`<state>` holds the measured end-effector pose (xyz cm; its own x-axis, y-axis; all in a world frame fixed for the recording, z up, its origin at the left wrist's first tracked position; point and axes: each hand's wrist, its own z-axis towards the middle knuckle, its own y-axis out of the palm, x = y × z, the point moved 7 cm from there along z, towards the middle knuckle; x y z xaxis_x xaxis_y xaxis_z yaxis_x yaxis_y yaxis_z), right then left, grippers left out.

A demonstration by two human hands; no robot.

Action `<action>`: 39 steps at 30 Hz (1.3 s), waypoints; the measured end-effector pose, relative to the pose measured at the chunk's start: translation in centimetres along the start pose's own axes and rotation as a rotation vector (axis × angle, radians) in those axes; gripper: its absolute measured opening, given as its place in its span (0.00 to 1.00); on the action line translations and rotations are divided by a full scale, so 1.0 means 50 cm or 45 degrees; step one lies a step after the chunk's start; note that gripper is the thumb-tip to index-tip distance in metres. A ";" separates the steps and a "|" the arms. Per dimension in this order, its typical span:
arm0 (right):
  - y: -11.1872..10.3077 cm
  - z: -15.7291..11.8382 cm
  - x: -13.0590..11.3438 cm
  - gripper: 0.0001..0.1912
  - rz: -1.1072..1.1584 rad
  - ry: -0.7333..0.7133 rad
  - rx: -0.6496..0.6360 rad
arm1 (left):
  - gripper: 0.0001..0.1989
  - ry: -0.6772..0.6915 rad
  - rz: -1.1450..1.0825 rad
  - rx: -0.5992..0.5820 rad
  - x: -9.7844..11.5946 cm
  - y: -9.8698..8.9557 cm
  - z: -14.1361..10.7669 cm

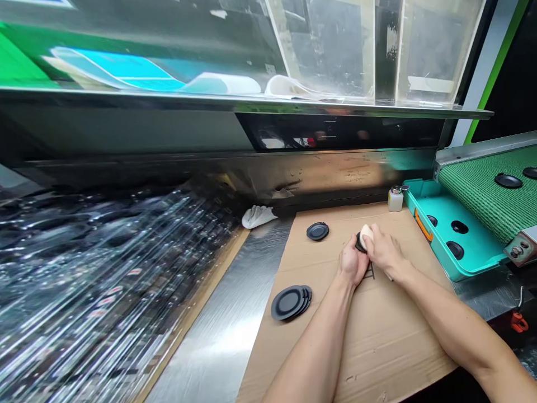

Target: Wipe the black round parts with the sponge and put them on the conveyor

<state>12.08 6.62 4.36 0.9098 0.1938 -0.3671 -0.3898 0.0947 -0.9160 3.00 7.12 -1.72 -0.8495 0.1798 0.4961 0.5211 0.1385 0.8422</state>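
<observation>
Over the cardboard sheet (pixel 377 330), my left hand (pixel 353 263) is closed on a small round black part (pixel 359 243), mostly hidden by the fingers. My right hand (pixel 384 249) grips a cream-white pad (pixel 366 232) and presses it against that part. To the left of my hands, a round black part (pixel 318 231) lies on the cardboard. Nearer to me, left of my left forearm, several flat round black parts (pixel 289 303) lie in a slanted, overlapping stack.
A turquoise tray (pixel 465 274) with several black parts stands at the right, under the end of a green conveyor belt (pixel 495 184) carrying black discs. Beside it is a small white bottle (pixel 395 199). A white glove (pixel 257 216) lies near plastic-wrapped goods (pixel 104 280) on the left.
</observation>
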 end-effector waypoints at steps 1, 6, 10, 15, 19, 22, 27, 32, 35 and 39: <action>0.005 -0.004 -0.013 0.18 -0.030 0.000 -0.021 | 0.21 -0.016 -0.003 -0.009 -0.004 0.001 0.000; 0.010 -0.006 -0.031 0.17 -0.066 0.142 -0.023 | 0.22 0.027 -0.023 -0.025 -0.002 0.004 -0.004; 0.009 0.000 -0.032 0.17 0.008 0.085 -0.023 | 0.22 0.020 0.008 -0.021 -0.002 0.005 -0.004; 0.006 0.010 -0.014 0.16 -0.097 0.101 0.001 | 0.19 0.072 -0.017 -0.006 0.007 -0.004 0.008; 0.005 0.011 -0.003 0.16 -0.125 0.036 -0.022 | 0.19 0.025 -0.005 0.061 0.010 -0.015 0.010; 0.002 0.004 0.002 0.18 -0.046 -0.076 -0.077 | 0.20 -0.020 0.011 0.098 0.012 -0.016 0.005; -0.014 0.008 0.009 0.20 0.019 -0.080 -0.030 | 0.19 -0.053 0.064 0.043 0.002 -0.003 -0.001; -0.019 0.012 0.022 0.24 -0.084 0.114 0.021 | 0.20 -0.016 0.033 0.016 0.007 0.000 -0.005; -0.002 0.001 0.011 0.25 -0.095 0.055 -0.054 | 0.20 -0.002 -0.025 0.032 0.017 -0.006 -0.003; 0.006 -0.005 0.003 0.27 -0.084 0.097 -0.042 | 0.20 0.021 -0.074 -0.014 0.017 -0.004 0.001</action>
<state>12.12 6.44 3.99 0.9420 0.1136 -0.3157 -0.3248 0.0725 -0.9430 2.19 7.29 -1.49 -0.8797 0.1558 0.4493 0.4697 0.1375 0.8720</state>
